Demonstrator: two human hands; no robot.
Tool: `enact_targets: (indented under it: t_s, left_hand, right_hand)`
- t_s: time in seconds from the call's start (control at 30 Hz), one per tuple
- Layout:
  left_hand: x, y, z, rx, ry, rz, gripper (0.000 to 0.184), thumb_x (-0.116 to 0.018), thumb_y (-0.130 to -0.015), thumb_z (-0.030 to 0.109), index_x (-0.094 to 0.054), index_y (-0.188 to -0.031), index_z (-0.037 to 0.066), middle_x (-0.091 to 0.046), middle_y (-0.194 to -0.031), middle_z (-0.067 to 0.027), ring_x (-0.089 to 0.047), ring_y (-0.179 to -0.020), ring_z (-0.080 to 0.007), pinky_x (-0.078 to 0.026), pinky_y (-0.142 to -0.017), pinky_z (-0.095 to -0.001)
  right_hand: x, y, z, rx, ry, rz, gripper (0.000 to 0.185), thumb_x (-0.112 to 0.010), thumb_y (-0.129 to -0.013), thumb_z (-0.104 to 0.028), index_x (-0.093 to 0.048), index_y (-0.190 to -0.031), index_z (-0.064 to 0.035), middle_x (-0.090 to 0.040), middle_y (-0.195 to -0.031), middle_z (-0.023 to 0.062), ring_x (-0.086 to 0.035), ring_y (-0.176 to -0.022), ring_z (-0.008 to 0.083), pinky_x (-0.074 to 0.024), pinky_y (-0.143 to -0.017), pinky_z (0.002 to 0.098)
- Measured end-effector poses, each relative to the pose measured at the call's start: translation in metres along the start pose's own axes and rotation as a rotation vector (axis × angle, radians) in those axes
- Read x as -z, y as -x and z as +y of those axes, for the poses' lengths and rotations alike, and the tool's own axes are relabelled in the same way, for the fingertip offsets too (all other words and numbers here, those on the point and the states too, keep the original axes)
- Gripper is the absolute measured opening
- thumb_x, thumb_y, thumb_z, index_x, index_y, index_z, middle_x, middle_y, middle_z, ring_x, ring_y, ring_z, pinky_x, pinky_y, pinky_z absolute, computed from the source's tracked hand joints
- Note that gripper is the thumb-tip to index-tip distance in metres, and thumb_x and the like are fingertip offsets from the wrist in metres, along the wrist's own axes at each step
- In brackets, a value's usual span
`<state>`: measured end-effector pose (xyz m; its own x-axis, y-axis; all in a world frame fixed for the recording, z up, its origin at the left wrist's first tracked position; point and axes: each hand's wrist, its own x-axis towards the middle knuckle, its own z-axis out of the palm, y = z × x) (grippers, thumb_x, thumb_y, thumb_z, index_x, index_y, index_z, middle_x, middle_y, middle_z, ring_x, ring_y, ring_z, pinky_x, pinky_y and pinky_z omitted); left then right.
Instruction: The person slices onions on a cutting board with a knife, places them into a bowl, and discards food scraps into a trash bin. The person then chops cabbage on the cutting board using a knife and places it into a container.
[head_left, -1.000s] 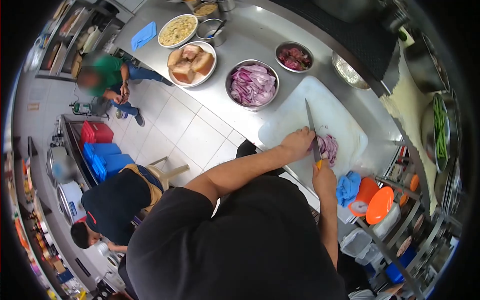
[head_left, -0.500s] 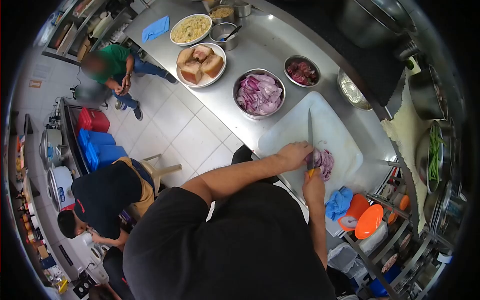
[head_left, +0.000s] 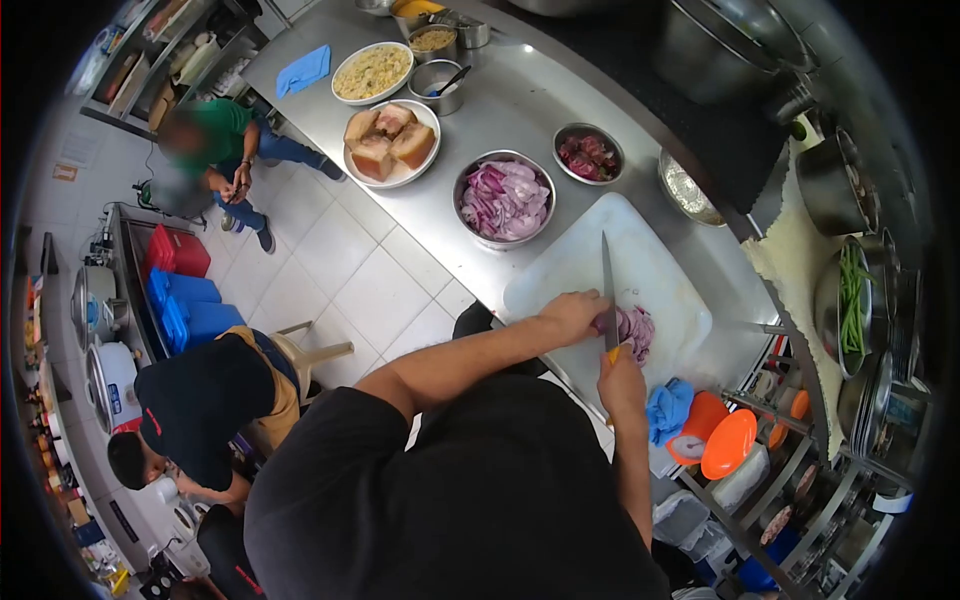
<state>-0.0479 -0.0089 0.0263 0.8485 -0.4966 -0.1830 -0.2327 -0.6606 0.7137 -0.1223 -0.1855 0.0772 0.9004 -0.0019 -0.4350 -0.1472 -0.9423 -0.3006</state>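
Note:
My right hand (head_left: pixel 622 383) is wrapped round the yellow handle of a kitchen knife (head_left: pixel 608 275), its long blade pointing away across the white cutting board (head_left: pixel 545 282). Beside the blade, my left hand (head_left: pixel 577 316) grips a red onion (head_left: pixel 602 320), mostly hidden under the fingers. Sliced red onion (head_left: pixel 637 335) lies in a small heap right of the blade. Beyond the board's far left corner stands a steel bowl full of cut red onion (head_left: pixel 505 200). A smaller bowl of dark red meat pieces (head_left: pixel 588 158) sits further right.
Up the steel counter (head_left: pixel 480 95) are a plate of large meat chunks (head_left: pixel 392 145), a dish of yellow food (head_left: pixel 373 72) and metal containers. A blue cloth (head_left: pixel 669 410) and orange scale (head_left: pixel 697 430) sit near my right forearm. Two people (head_left: pixel 205 400) (head_left: pixel 215 145) are to the left.
The whole view has shifted slightly, with the counter things appearing a little further left and the board lower. Both hands keep their hold on the onion and the knife.

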Motion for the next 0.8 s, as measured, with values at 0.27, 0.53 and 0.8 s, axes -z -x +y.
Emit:
enact_targets:
  t_s: [0.27,0.53,0.8]
  left_hand:
    - [-0.007,-0.005,-0.01,-0.039,-0.017,0.009,0.042,-0.083,-0.082,0.02,-0.062,-0.116,0.007,-0.065,-0.113,-0.0139,-0.068,-0.106,-0.0362,-0.056,-0.09,-0.047]
    - [-0.005,-0.004,-0.01,-0.087,-0.042,0.031,0.04,-0.083,-0.081,0.019,-0.062,-0.112,0.006,-0.067,-0.108,-0.0142,-0.068,-0.104,-0.0362,-0.056,-0.089,-0.0468]
    - [-0.001,-0.005,-0.012,-0.163,0.022,0.045,0.04,-0.084,-0.08,0.019,-0.063,-0.112,0.007,-0.068,-0.106,-0.014,-0.069,-0.097,-0.0364,-0.056,-0.086,-0.0464]
  right_hand:
    - [-0.039,0.003,0.005,-0.02,-0.045,0.071,0.039,-0.059,-0.103,-0.026,-0.049,-0.123,0.0052,-0.071,-0.095,0.0339,-0.07,-0.089,0.0523,-0.0548,-0.076,0.0599]
    - [0.008,0.015,-0.001,0.021,-0.027,-0.003,0.044,-0.06,-0.102,-0.028,-0.046,-0.126,0.007,-0.072,-0.095,0.0308,-0.071,-0.09,0.0496,-0.0558,-0.078,0.0579]
    - [-0.046,-0.002,0.015,-0.023,-0.114,0.073,0.045,-0.059,-0.103,-0.03,-0.046,-0.124,0.0075,-0.072,-0.092,0.0303,-0.071,-0.086,0.0485,-0.0551,-0.074,0.0585]
